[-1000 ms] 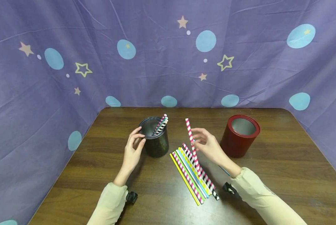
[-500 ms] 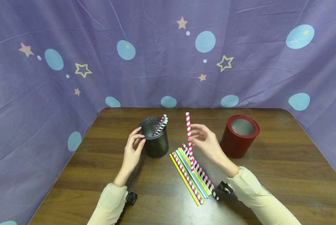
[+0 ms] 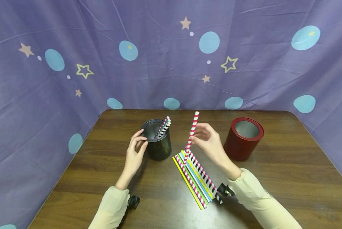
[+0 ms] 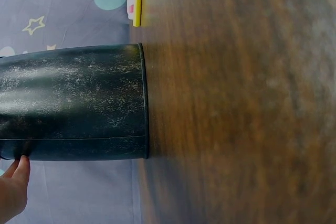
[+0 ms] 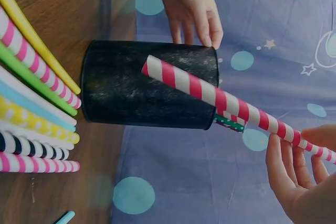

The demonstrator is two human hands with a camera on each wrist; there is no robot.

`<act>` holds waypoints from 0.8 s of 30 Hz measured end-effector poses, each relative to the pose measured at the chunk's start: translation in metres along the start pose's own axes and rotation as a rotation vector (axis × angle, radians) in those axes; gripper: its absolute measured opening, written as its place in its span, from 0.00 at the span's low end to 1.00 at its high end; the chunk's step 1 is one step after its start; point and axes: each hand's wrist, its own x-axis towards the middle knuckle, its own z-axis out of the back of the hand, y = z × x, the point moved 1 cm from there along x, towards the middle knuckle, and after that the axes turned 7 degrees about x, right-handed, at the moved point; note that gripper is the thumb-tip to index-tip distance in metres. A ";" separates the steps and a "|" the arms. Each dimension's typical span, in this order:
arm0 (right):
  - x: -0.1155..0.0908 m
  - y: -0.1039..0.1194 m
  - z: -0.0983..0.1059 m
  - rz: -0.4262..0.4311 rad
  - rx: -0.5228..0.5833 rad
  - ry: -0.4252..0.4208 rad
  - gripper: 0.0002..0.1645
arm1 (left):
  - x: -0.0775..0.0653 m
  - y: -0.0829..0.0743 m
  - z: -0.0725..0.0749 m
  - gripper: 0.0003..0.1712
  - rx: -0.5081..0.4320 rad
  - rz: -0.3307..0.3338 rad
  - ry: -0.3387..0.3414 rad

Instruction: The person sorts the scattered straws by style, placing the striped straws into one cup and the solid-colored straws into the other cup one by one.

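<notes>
A red-and-white striped paper straw (image 3: 191, 135) is pinched between the thumb and fingers of my right hand (image 3: 212, 145). It leans over the loose straws, its top end tipped to the right. My left hand (image 3: 134, 155) touches the left side of a dark metal can (image 3: 159, 150) near the rim, fingers spread and only slightly bent. Several patterned straws (image 3: 164, 128) stand tilted inside that can. In the right wrist view, the lower end of the held straw (image 5: 181, 81) overlaps the can, apparently closer to the camera.
Loose straws (image 3: 190, 181) in yellow, green, blue and striped patterns lie side by side on the wooden table (image 3: 90, 178). A red can (image 3: 241, 149) stands to their right. The right wrist view also shows a light-blue straw end (image 5: 65, 217) apart from the row.
The right hand has shifted left and slightly up with the striped straw, whose lower end swung left while its top now tips right. The left hand and dark can look unchanged.
</notes>
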 end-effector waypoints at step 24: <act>0.007 0.025 -0.015 0.081 0.113 -0.085 0.18 | 0.000 -0.001 -0.001 0.08 -0.014 -0.006 -0.009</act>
